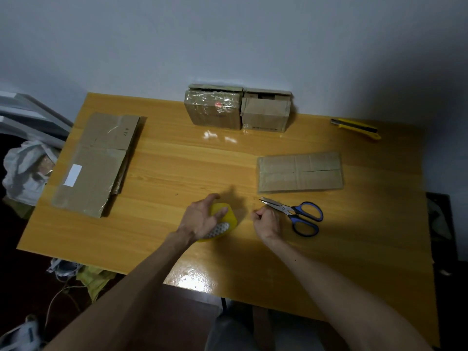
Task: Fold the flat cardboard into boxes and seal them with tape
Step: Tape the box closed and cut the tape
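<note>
My left hand (201,219) grips a yellow roll of tape (225,220) near the table's front middle. Just to its right my right hand (267,221) has its fingers curled; whether it pinches the tape's end is too small to tell. A flat folded cardboard (300,172) lies behind my right hand. A stack of larger flat cardboard (97,160) lies at the left of the table. Two folded boxes stand at the back by the wall, one wrapped in shiny tape (214,110) and one plain brown (266,112).
Blue-handled scissors (297,214) lie right beside my right hand, blades pointing left. A yellow utility knife (357,127) rests at the back right. The wooden table (177,158) has bare surface in its middle. Bags and clutter sit on the floor at the left.
</note>
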